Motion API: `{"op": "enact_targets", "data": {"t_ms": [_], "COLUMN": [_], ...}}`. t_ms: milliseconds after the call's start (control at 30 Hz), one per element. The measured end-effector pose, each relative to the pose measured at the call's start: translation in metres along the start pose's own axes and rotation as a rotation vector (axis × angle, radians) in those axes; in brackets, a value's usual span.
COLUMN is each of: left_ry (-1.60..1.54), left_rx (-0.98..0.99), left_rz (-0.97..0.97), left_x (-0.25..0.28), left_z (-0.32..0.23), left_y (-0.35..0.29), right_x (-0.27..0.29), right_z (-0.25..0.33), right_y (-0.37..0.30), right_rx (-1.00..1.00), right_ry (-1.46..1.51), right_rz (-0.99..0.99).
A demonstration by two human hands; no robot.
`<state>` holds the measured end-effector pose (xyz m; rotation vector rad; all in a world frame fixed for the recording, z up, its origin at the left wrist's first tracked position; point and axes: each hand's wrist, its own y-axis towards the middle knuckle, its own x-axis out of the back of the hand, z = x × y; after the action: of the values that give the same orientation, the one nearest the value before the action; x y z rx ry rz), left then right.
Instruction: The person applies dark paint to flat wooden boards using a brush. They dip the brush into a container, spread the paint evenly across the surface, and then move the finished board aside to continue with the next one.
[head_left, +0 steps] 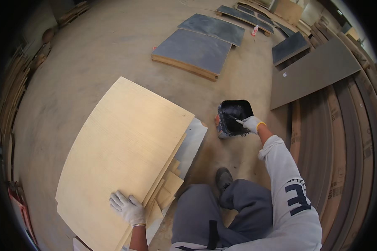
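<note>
My left hand (129, 208), in a white work glove, lies open on the near right part of a large pale wooden panel (121, 154). Its fingers are stretched out over the surface. At the right, my gloved right hand (252, 124) is closed at the rim of a black bucket (240, 105). It grips a slim, light-handled tool (239, 121) that reaches inside; its far end is hard to make out against the dark contents. Under the panel, along its right side, more boards and loose wood offcuts (170, 184) stick out over a pale grey sheet (193, 134).
Dark-faced panels (192, 49) lie stacked on the floor ahead. A large grey-brown sheet (314, 73) leans across long boards (322, 138) on the right. A small red-and-white bottle (254, 30) stands farther off. My shoe (224, 179) is just below the bucket. Timber lines the left wall.
</note>
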<state>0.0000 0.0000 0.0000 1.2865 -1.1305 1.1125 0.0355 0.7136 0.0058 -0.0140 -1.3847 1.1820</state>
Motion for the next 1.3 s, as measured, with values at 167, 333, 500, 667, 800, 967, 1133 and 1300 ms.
{"op": "enact_targets", "data": {"t_ms": [167,333,500,667,800,967,1133,1300], "left_ry": [-0.017,-0.136,-0.249,-0.011,-0.003,-0.009,-0.003,-0.003], "left_rx": [-0.004,-0.078,-0.173,0.236,0.337,0.332,0.333,0.309], "left_rz": [-0.067,-0.038,0.007,-0.043,-0.058,-0.039,-0.003,-0.031], "left_x": [0.008,0.018,0.021,0.015,0.012,0.019,0.02,0.016], "left_z": [0.016,0.011,0.081,0.212,0.239,0.235,0.239,0.241], "left_y": [0.002,0.002,0.006,-0.023,-0.038,-0.03,-0.03,-0.04], "right_x": [-0.021,-0.038,-0.018,0.013,0.023,-0.074,-0.245,-0.243], "right_z": [0.029,0.011,0.003,0.081,0.159,0.356,0.453,0.423], "right_y": [-0.08,-0.095,-0.106,-0.147,-0.173,-0.236,-0.261,-0.289], "right_rx": [-0.149,-0.194,-0.182,0.01,0.342,0.605,0.906,0.756], "right_ry": [1.002,1.516,1.886,1.93,1.603,0.58,-0.493,-0.696], "right_rz": [-0.062,-0.055,0.094,0.1,0.277,0.156,-0.151,-0.079]}}
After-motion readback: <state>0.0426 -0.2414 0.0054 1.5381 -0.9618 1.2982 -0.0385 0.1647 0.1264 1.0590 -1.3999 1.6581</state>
